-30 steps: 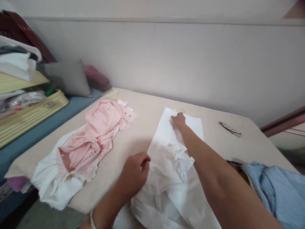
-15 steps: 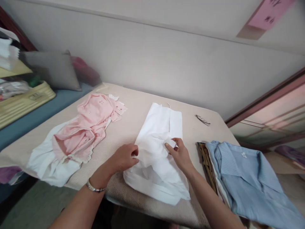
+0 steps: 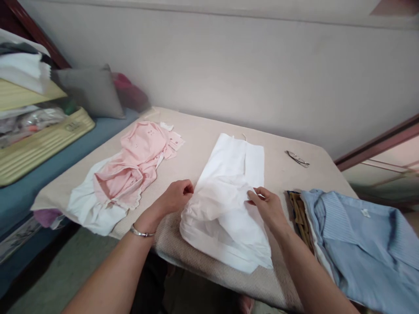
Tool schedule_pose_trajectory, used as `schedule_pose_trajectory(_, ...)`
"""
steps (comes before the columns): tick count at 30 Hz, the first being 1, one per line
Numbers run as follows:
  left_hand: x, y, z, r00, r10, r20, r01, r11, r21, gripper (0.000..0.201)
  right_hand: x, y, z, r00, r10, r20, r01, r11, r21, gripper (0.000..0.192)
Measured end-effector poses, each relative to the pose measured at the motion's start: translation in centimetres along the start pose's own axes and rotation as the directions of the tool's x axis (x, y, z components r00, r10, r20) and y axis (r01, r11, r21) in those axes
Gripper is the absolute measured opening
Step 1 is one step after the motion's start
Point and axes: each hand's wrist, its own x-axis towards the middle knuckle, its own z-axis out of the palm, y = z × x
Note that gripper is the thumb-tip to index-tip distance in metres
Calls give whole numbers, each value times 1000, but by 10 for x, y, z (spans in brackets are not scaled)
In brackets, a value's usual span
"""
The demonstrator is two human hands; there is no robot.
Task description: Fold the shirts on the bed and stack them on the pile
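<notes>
A white garment (image 3: 229, 218) lies lengthwise in front of me, its far part flat and its near part sheer and bunched, reaching the table's front edge. My left hand (image 3: 178, 195) is closed at the garment's left side, pinching its thin cloth. On the other side my right hand (image 3: 266, 204) grips the sheer fabric between thumb and fingers. The exact folds inside each pinch are partly hidden by the fingers.
Left on the covered table (image 3: 193, 122) lie a pink garment (image 3: 140, 144) and white cloth (image 3: 93, 209). Eyeglasses (image 3: 297, 158) rest at the back right. A stack topped by a blue shirt (image 3: 356, 244) sits at the right edge. A grey cushion (image 3: 93, 91) stands beyond.
The view has shifted, so everything sits further right. Both hands still hold the white garment; its sheer near part has been spread a little and looks less bunched.
</notes>
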Motion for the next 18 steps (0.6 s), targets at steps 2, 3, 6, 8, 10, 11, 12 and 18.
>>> schedule_pose_trajectory(2,-2,1,0,999,-11,43,11,1000,15,11,0,-6,0,1000,-15,-27,16,999,32,39)
schedule_pose_trajectory(3,-4,3,-1,997,-17,76,15,1000,21,10,0,-8,-1,999,-23,-40,25,998,51,38)
schedule_pose_trajectory(6,-11,8,-1,986,-15,168,7,999,50,28,1,-12,-3,995,-40,-87,47,995,84,35)
schedule_pose_trajectory(8,-17,12,2,982,-25,188,1,992,129,61,3,-11,-3,992,-32,-126,44,994,99,35)
schedule_pose_trajectory(10,-23,15,8,987,-69,146,29,965,262,73,4,-10,-3,987,-19,-158,39,992,121,36)
schedule_pose_trajectory(11,-26,16,13,989,-99,110,59,944,325,68,4,-10,-2,986,-18,-165,41,990,137,36)
schedule_pose_trajectory(12,-28,17,18,989,-128,79,90,924,371,63,5,-10,-1,986,-20,-166,47,986,160,35)
schedule_pose_trajectory(18,-34,29,46,983,-177,38,131,842,524,52,5,-19,6,984,15,-180,53,929,366,31)
